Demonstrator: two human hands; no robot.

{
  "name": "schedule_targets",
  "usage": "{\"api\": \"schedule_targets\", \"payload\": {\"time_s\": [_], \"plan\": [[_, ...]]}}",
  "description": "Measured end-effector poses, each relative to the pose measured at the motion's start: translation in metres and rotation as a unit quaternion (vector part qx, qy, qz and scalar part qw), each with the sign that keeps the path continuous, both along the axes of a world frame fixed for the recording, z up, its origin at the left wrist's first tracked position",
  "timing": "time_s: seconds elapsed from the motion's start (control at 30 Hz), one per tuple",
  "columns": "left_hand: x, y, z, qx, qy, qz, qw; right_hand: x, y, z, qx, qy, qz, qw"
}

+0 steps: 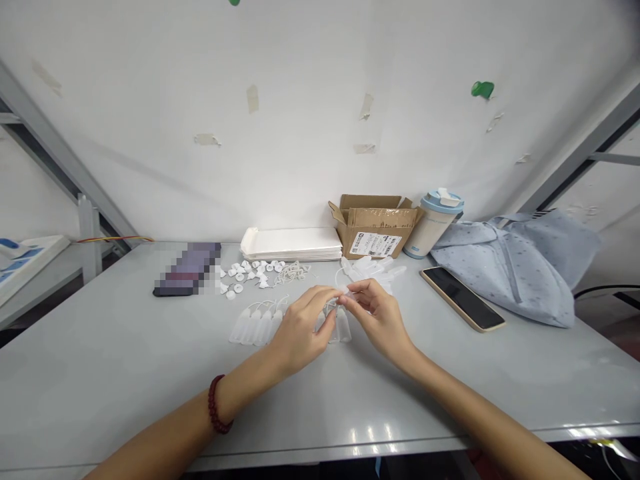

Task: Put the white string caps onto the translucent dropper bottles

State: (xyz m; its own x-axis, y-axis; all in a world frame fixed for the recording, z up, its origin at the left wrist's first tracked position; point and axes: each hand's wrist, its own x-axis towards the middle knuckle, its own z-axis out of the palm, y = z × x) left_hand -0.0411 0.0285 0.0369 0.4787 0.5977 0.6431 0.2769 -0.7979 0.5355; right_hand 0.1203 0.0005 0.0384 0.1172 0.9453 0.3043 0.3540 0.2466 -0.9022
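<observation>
The fingertips of my left hand (pixel 303 330) and my right hand (pixel 377 317) meet above the table, both closed in a pinch. A thin white cord (pixel 337 275) arcs up from between them; the fingers mostly hide what else is there. Beneath my left hand lies a row of small translucent plastic sleeves (pixel 253 327) with white cord loops at their tops, partly covered by the hand. More loose translucent sleeves (pixel 377 268) are heaped just beyond my right hand. Farther left are small white plastic caps (pixel 250 268) beside a tangle of white cord loops (pixel 294 272).
Along the wall stand a stack of white envelopes or flat boxes (pixel 295 243), an open cardboard box (pixel 377 230) and a travel cup (pixel 433 223). To the right lie a phone (pixel 463 298) and a blue cloth bag (pixel 520 267). A dark, partly pixelated item (pixel 193 267) lies left.
</observation>
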Motion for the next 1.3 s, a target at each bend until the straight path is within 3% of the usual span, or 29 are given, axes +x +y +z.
{"api": "schedule_targets", "payload": {"time_s": [0.1,0.27,0.43,0.6,0.8,0.97,1.3], "plan": [[0.001,0.001,-0.001,0.045,0.053,0.026,0.997,0.002,0.001,0.001,-0.014,0.005,-0.013,1.000],[0.005,0.000,-0.001,0.209,0.119,0.088,0.967,-0.003,0.001,0.001,-0.027,0.018,-0.026,0.999],[0.013,-0.002,0.000,0.259,0.147,0.104,0.949,-0.007,-0.002,0.000,-0.038,0.026,-0.023,0.999],[0.017,-0.004,-0.003,0.218,0.124,0.097,0.963,-0.004,0.002,0.000,-0.043,0.022,-0.022,0.999],[0.019,-0.001,-0.010,0.074,0.110,0.072,0.989,0.016,0.013,0.017,-0.067,-0.076,0.046,0.994],[0.021,-0.002,-0.013,0.042,0.148,0.055,0.987,0.031,0.014,0.024,-0.121,-0.155,0.074,0.978],[0.023,-0.005,-0.013,-0.006,0.241,0.020,0.970,0.033,0.015,0.016,-0.207,-0.230,0.089,0.947]]}}
